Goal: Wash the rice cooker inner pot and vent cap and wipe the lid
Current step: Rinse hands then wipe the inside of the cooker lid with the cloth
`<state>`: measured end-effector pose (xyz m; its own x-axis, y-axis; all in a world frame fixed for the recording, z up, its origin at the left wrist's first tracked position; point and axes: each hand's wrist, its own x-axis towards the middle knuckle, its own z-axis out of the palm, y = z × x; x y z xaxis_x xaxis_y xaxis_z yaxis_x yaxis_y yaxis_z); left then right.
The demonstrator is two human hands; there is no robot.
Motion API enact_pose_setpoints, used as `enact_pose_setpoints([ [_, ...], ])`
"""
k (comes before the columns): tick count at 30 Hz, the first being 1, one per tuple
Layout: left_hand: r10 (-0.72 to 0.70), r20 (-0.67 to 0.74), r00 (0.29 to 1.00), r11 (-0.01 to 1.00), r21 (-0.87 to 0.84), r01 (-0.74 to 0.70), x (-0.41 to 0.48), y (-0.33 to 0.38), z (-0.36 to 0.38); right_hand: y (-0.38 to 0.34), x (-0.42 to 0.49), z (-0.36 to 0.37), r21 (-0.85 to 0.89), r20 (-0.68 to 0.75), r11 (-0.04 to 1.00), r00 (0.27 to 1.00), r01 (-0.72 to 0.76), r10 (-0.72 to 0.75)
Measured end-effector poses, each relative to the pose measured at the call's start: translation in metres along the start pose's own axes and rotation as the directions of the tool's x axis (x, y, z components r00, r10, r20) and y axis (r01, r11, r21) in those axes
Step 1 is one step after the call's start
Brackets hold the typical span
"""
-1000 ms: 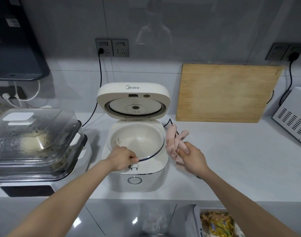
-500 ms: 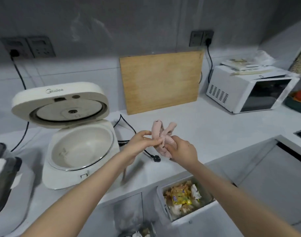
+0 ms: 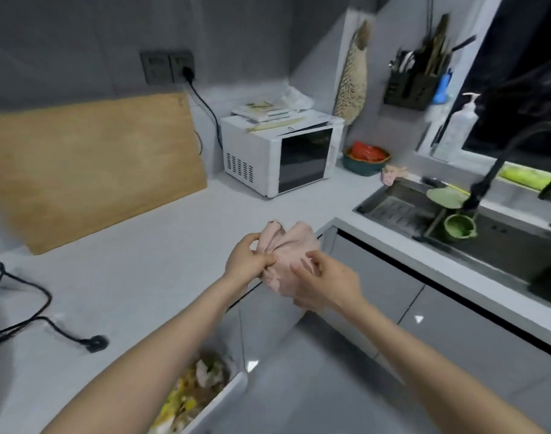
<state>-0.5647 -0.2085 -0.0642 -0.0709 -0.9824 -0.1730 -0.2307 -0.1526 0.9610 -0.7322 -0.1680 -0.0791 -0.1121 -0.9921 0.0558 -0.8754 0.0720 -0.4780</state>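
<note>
A pale pink cloth (image 3: 288,255) is bunched in the air in front of me, over the corner of the white counter (image 3: 148,264). My left hand (image 3: 247,261) pinches its left side with thumb and fingers. My right hand (image 3: 322,283) holds the cloth's right side, fingers curled over it from underneath. The rice cooker is out of view to the left; only its black power cord (image 3: 32,314) and loose plug (image 3: 95,343) lie on the counter. The sink (image 3: 440,214) with a black faucet (image 3: 499,164) lies to the right.
A wooden cutting board (image 3: 89,167) leans on the wall. A white microwave (image 3: 283,151) stands in the corner beside a bowl (image 3: 366,158). A green cup (image 3: 459,227) sits in the sink. A white waste bin (image 3: 202,393) with scraps stands below the counter edge.
My view has swung right, from the rice cooker toward the sink. My left hand left the cooker's rim and joined my right hand on the pink cloth, which was lifted off the counter.
</note>
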Motion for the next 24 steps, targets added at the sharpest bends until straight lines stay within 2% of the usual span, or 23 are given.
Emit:
enact_pose_setpoints([
  [5,0.099,0.176,0.979,0.982,0.141,-0.125,0.051,0.028,0.128,0.108,0.011,-0.066,0.119,-0.124,0.973,0.969,-0.2,0.214],
  [9,0.215,0.31,0.926,0.922,0.249,-0.297,0.081,0.062,0.231,0.185,0.028,-0.111,0.205,-0.293,0.944,0.904,-0.257,0.31],
  [12,0.269,0.417,0.868,0.847,0.326,-0.419,0.098,0.082,0.295,0.233,0.046,-0.137,0.265,-0.263,0.904,0.877,-0.336,0.403],
  [13,0.279,0.449,0.849,0.826,0.338,-0.451,0.103,0.088,0.314,0.247,0.054,-0.143,0.325,-0.221,0.873,0.869,-0.363,0.443],
  [15,0.277,0.524,0.806,0.795,0.346,-0.498,0.119,0.101,0.365,0.283,0.074,-0.156,0.553,-0.141,0.742,0.835,-0.379,0.532],
  [17,0.259,0.583,0.77,0.813,0.299,-0.499,0.128,0.109,0.401,0.306,0.092,-0.164,0.718,-0.13,0.614,0.803,-0.328,0.581],
  [20,0.208,0.694,0.689,0.887,0.163,-0.431,0.154,0.115,0.457,0.347,0.12,-0.178,0.8,-0.192,0.528,0.713,-0.284,0.674],
  [24,0.109,0.862,0.495,0.93,0.088,-0.358,0.214,0.126,0.532,0.419,0.168,-0.193,0.838,-0.204,0.454,0.598,-0.303,0.775],
])
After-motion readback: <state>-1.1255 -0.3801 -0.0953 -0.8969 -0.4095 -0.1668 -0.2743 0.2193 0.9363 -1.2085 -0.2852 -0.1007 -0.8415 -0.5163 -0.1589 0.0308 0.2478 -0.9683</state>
